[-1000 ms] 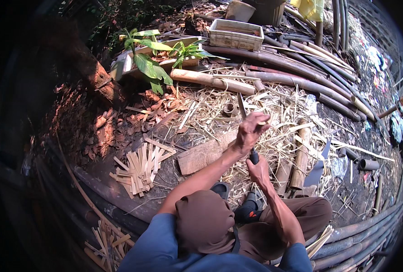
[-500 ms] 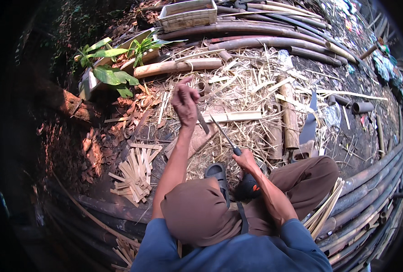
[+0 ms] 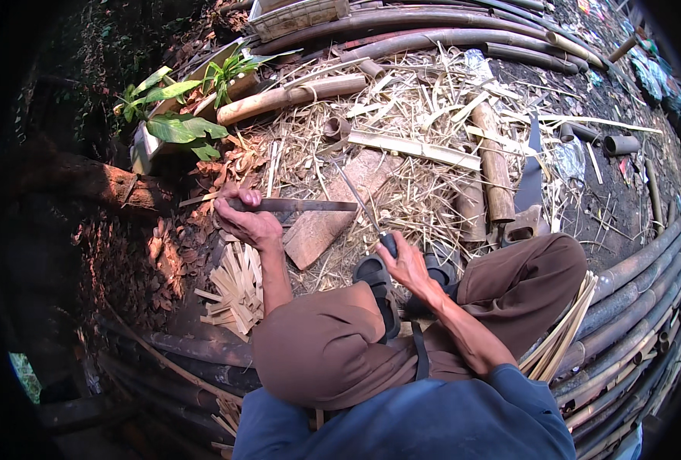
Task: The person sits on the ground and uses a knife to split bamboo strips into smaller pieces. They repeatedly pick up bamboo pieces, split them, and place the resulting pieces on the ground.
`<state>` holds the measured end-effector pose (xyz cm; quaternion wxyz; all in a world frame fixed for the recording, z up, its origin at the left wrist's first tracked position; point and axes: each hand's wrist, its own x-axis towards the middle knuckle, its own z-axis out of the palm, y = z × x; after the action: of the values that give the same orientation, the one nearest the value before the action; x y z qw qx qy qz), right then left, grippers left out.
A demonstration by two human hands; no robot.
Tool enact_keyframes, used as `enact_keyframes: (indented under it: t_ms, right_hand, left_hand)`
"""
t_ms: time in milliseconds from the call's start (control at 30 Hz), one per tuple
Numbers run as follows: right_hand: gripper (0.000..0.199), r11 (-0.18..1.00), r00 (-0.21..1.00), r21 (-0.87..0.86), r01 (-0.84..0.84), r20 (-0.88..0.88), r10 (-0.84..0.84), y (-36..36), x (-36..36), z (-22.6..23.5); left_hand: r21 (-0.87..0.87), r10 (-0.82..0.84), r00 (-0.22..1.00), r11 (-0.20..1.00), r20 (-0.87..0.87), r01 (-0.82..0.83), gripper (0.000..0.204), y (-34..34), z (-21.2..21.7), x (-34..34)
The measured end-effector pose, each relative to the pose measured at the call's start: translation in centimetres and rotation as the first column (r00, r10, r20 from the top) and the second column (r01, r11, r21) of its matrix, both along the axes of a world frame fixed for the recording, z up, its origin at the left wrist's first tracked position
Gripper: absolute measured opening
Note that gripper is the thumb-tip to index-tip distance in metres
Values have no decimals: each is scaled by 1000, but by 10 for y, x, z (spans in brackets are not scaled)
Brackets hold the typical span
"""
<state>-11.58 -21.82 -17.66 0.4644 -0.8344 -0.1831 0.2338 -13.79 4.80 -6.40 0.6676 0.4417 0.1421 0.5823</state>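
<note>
My left hand is closed around one end of a dark-skinned bamboo strip, which extends level to the right over a flat wooden block. In my right hand is a knife, gripped by its dark handle. Its long thin blade points up and left, just beyond the strip's free end; I cannot tell if they touch. Past the block lies a pale split bamboo piece. Beside my left forearm is a pile of short pale bamboo slats.
Bamboo shavings cover the ground ahead. A handsaw and a bamboo log lie to the right. Bamboo poles are stacked at the lower right, with more poles and a pale crate at the far side. Leafy plants stand left.
My left hand has swung left and nearer, and the bamboo strip now lies level instead of slanting. The knife moved slightly left and nearer. The pale split piece sits farther away, tilted differently.
</note>
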Motion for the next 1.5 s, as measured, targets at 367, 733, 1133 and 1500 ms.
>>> enact_keyframes:
  t_ms: [367, 733, 1133, 1500]
  right_hand:
    - [36, 940, 968, 301, -162, -138, 211, 53, -26, 64]
    - [45, 996, 984, -2, 92, -153, -91, 35, -12, -60]
    - [40, 959, 984, 255, -122, -93, 150, 68, -20, 32]
    - [43, 993, 972, 37, 108, -212, -98, 37, 8, -55]
  left_hand:
    - [65, 247, 956, 969, -156, -239, 49, -44, -17, 1]
    - [59, 251, 956, 968, -153, -245, 44, -41, -15, 7]
    - [-117, 125, 990, 986, 59, -117, 27, -30, -15, 18]
    - [-106, 136, 990, 986, 47, -130, 28, -31, -16, 22]
